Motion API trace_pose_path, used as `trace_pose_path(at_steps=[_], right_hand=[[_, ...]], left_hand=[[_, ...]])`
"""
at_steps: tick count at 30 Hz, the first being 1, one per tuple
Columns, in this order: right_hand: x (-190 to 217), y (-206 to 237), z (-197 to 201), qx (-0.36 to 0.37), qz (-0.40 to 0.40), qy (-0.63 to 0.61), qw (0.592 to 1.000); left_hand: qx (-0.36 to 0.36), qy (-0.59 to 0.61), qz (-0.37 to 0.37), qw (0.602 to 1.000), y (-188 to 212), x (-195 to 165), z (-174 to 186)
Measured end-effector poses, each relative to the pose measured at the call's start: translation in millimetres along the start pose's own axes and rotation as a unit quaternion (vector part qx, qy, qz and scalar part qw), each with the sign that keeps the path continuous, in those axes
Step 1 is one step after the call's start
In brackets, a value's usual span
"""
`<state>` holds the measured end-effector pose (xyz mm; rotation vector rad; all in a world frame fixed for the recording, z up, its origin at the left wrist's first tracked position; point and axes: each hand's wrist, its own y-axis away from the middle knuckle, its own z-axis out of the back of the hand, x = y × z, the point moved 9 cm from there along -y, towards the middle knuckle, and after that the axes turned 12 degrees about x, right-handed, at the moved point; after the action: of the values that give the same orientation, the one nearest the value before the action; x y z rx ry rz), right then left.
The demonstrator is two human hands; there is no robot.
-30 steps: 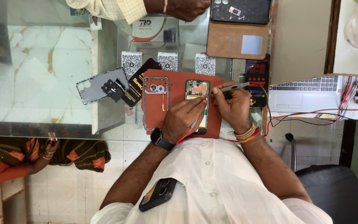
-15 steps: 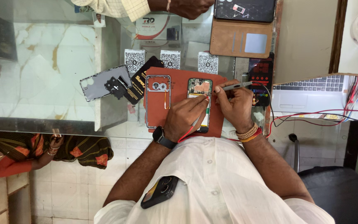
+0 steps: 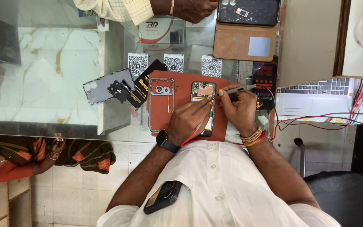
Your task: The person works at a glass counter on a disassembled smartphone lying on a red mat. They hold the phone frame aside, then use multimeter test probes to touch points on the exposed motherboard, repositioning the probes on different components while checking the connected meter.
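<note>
An opened phone (image 3: 203, 93) with its circuit board showing lies on a red mat (image 3: 181, 82) on the glass counter. My left hand (image 3: 188, 120), with a black watch on the wrist, rests on the phone's lower half and holds a thin red probe. My right hand (image 3: 238, 110), wearing bracelets, sits just right of the phone and grips a grey pen-like tool (image 3: 237, 89) whose tip points at the phone's upper edge. An empty phone frame (image 3: 161, 105) lies on the mat to the left.
A grey back cover (image 3: 103, 86) and a black packet (image 3: 145, 86) lie left of the mat. Behind are three code stands (image 3: 174, 63), a brown wallet case (image 3: 244, 42) and another person's hand (image 3: 194, 8). A black meter (image 3: 265, 84), a laptop (image 3: 311, 94) and red wires (image 3: 316, 117) are on the right.
Both hands stay on the opened phone with their tools. The view has shifted a little; nothing on the counter has moved.
</note>
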<state>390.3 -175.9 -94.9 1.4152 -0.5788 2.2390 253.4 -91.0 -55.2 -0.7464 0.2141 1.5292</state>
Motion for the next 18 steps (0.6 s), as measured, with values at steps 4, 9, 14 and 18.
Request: trace_pose_path(at_steps=[4, 9, 14, 18], right_hand=[[1.7, -0.7, -0.1, -0.001, 0.000, 0.014, 1.000], [8.6, 0.2, 1.2, -0.009, 0.024, 0.026, 0.999], [4.2, 3.0, 7.9, -0.031, 0.019, 0.032, 0.999], [2.2, 4.2, 12.3, -0.045, 0.021, 0.056, 0.997]], left_hand=[[-0.001, -0.001, -0.002, 1.000, 0.3, 0.2, 2.3], [0.006, 0.002, 0.005, 1.000, -1.4, -1.2, 4.8], [0.005, -0.010, -0.006, 1.000, -6.1, -8.4, 7.8], [0.029, 0.001, -0.007, 1.000, -11.6, -12.6, 4.5]])
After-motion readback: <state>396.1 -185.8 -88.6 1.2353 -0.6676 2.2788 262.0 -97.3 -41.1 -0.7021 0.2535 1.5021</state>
